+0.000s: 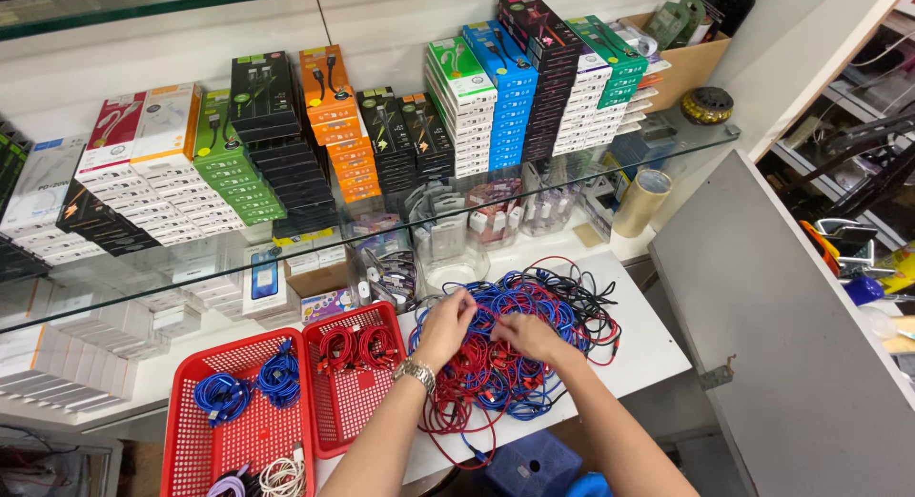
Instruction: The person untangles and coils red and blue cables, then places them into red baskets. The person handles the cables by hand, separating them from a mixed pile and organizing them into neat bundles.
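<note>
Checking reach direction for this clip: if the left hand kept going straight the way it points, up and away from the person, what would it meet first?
The left hand already rests on the tangled pile of red, blue and black cables. Beyond the pile's far edge, the clear plastic container looks next, though depth is uncertain.

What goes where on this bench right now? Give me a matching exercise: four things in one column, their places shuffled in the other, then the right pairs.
Things:
1. coiled blue cables
2. coiled red cables
3. tape roll
4. both hands, left hand and right hand

Places:
A. on the white counter, under the glass shelf's right end
B. in the tangled cable pile
C. in the larger red basket
D. in the smaller red basket

Pairs: 1-C, 2-D, 3-A, 4-B
</note>
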